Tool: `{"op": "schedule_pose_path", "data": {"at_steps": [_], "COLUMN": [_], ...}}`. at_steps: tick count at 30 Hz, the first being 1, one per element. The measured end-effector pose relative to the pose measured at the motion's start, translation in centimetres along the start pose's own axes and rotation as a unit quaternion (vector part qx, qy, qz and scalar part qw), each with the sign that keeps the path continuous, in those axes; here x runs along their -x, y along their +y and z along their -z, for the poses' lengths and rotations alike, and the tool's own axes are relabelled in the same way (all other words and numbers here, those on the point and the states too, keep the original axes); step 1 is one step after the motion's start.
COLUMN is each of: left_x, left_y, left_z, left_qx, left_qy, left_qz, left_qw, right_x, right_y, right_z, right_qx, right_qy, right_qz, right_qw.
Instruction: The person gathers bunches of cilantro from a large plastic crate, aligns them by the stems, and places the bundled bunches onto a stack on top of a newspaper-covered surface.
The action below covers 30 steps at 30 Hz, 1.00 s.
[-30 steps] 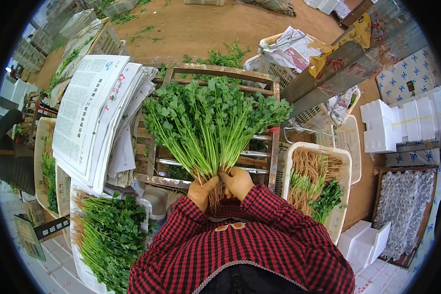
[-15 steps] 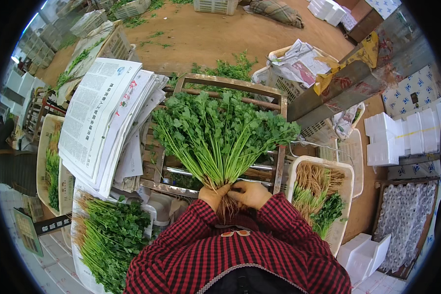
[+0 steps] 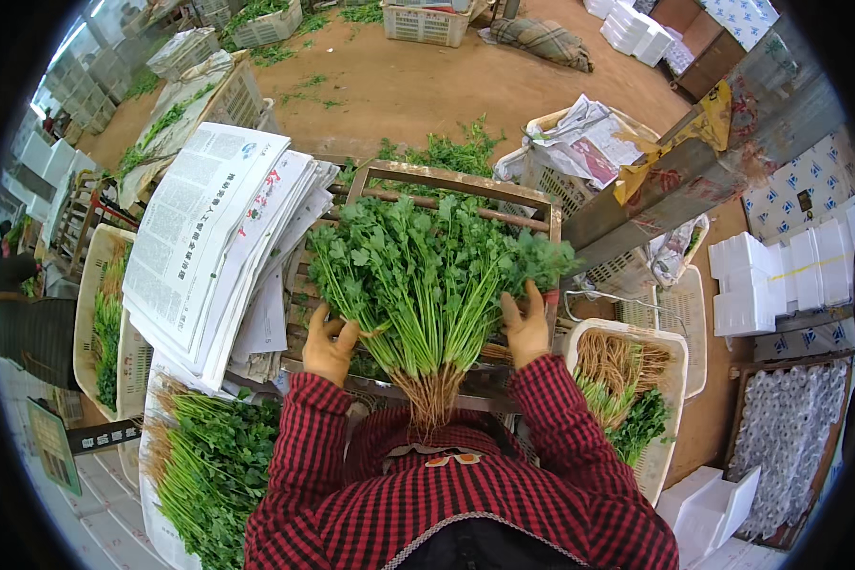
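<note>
Bunch of greens: on the bench at the centre, frilly leaves fanned toward 12 o'clock, slim smooth stalks narrowing to thready brown roots at 6 o'clock
Left hand: at the bunch's 8 o'clock, fingers apart and curved, right beside the stalks; contact I cannot tell
Right hand: between 3 and 4 o'clock, fingers parted and pointing toward 12, close to the leaf edge
Bench: worn metal frame with bars; leaves overhang its rail at 2 o'clock, roots pass its near edge toward the checked garment
Newspapers: thin, uneven-edged stack near 10 o'clock, limiting room beyond the left hand
Plastic crate: pale, round-cornered, at 4 o'clock, holding rooted greens
Open room: narrow gap between right hand and crate; brown floor spreads wide toward 12 o'clock
</note>
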<state>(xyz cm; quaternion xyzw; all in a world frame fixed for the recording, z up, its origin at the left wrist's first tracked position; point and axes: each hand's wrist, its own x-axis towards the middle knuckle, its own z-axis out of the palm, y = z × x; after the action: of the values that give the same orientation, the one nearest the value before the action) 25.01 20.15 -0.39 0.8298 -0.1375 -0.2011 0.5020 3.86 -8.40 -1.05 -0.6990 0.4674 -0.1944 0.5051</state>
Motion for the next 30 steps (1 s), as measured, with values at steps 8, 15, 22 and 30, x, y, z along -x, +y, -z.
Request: {"op": "schedule_pose_path", "data": {"at_steps": [8, 15, 22, 30], "left_x": [0.1, -2.0, -1.1, -2.7], "left_y": [5.9, 2.2, 7.5, 8.3], "left_z": [-0.6, -0.9, -5.9, -5.9], "left_qx": [0.291, 0.171, 0.320, 0.002], "left_qy": [-0.264, -0.202, -0.107, -0.115], "left_qz": [0.129, 0.141, 0.162, 0.180], "left_qw": [0.910, 0.954, 0.927, 0.977], "right_x": [-3.4, -2.8, -2.5, -4.9], "right_y": [1.6, -2.0, -5.1, -1.1], "right_z": [-3.2, -2.7, -7.4, -2.1], "right_qx": [-0.109, -0.121, -0.269, 0.076], "right_qy": [-0.090, -0.148, -0.253, -0.196], "right_qz": [-0.017, -0.087, -0.117, -0.081], "right_qw": [0.990, 0.978, 0.922, 0.974]}}
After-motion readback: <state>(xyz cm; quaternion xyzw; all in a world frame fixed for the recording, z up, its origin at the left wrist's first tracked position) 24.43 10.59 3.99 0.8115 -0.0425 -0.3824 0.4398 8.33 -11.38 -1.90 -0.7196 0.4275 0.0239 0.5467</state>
